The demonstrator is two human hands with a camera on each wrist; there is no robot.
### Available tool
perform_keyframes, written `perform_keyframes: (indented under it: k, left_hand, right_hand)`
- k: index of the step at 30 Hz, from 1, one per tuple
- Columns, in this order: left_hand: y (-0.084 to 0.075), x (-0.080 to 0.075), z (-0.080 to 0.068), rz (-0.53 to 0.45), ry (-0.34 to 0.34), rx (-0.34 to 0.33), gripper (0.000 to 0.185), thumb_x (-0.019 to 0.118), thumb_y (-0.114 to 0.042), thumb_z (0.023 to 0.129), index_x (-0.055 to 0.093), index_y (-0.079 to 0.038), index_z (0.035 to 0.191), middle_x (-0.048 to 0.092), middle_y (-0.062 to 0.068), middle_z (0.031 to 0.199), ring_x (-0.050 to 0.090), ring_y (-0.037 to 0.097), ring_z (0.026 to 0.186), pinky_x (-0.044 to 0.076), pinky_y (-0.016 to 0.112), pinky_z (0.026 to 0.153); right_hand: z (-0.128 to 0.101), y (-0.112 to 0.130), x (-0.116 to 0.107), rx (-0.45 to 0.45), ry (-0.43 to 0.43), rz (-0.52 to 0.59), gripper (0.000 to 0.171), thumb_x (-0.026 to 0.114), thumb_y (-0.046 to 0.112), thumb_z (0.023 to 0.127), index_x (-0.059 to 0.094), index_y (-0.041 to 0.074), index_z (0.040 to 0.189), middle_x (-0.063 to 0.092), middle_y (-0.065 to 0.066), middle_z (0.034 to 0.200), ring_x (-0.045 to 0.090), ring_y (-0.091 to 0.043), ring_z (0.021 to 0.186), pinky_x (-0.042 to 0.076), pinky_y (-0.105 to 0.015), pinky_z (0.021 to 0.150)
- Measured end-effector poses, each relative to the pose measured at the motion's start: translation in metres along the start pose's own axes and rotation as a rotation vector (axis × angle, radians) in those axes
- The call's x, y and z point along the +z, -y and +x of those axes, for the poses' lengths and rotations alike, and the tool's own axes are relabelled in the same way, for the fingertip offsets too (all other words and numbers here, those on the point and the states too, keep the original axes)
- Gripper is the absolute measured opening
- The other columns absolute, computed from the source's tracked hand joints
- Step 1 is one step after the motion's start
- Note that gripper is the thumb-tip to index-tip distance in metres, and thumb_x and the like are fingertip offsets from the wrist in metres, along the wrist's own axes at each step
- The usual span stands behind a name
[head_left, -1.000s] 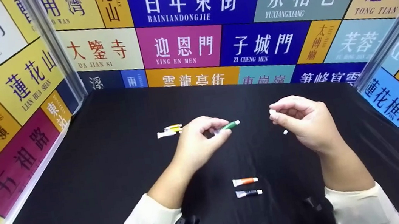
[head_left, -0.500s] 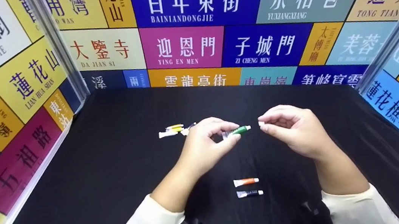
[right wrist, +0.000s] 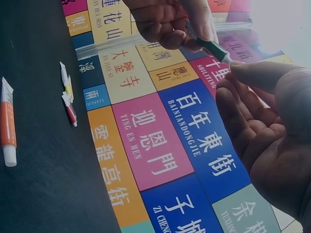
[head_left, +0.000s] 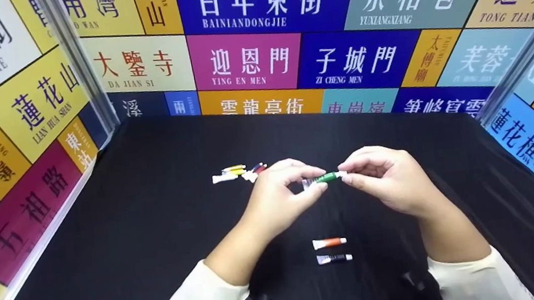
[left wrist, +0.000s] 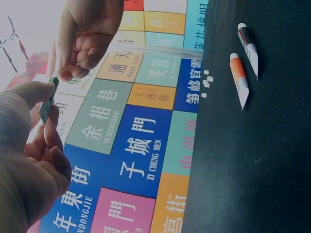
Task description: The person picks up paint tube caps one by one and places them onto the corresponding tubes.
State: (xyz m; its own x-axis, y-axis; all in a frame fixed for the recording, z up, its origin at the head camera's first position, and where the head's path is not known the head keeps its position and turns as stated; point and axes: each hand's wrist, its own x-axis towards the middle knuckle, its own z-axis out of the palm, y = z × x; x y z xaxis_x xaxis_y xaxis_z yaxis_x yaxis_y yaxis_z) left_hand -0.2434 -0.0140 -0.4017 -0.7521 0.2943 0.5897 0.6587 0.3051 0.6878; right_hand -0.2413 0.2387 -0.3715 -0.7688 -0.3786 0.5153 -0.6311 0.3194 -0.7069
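A small green tube (head_left: 325, 178) is pinched at its crimped end by my left hand (head_left: 312, 181), held above the black cloth and lying roughly level. My right hand (head_left: 345, 174) pinches a small white cap (head_left: 342, 174) against the tube's nozzle end. In the left wrist view the green tube (left wrist: 47, 103) sits between my thumb and fingers, with the right hand (left wrist: 73, 73) just above it. In the right wrist view the green tube (right wrist: 214, 48) points at my right thumb (right wrist: 257, 73).
An orange tube (head_left: 329, 242) and a dark tube (head_left: 334, 258) lie on the black tabletop (head_left: 156, 245) near me. Several more small tubes (head_left: 239, 172) lie at the back left. Small white bits (left wrist: 206, 82) lie on the cloth. Colourful sign panels (head_left: 246, 61) wall the table.
My right hand has moved left with the white cap until it meets the green tube's nozzle. The left hand and tube have shifted slightly right and down.
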Motion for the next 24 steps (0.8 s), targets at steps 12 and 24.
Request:
perform_keyframes:
  k: [12,24]
  left_hand:
    - [-0.001,0.0008,-0.0003,0.021,0.019,0.003,0.02,0.086,-0.024,0.091,0.085,-0.019,0.111,0.079,-0.005,0.098,0.068,0.007,0.092,0.058,0.023,0.083]
    - [-0.0015,0.0042,-0.0014,0.004,0.029,-0.004,0.022,0.087,-0.023,0.091,0.085,-0.017,0.112,0.08,0.003,0.101,0.068,0.01,0.094,0.059,0.028,0.082]
  right_hand:
    - [0.001,-0.0014,0.0001,0.056,0.03,-0.019,0.016,0.082,0.005,0.092,0.084,0.014,0.105,0.078,-0.007,0.092,0.071,-0.015,0.073,0.062,-0.022,0.068]
    - [0.0025,-0.0053,0.0037,0.198,0.033,-0.143,0.021,0.076,0.022,0.101,0.08,0.019,0.08,0.075,-0.001,0.074,0.069,-0.017,0.062,0.06,-0.025,0.062]
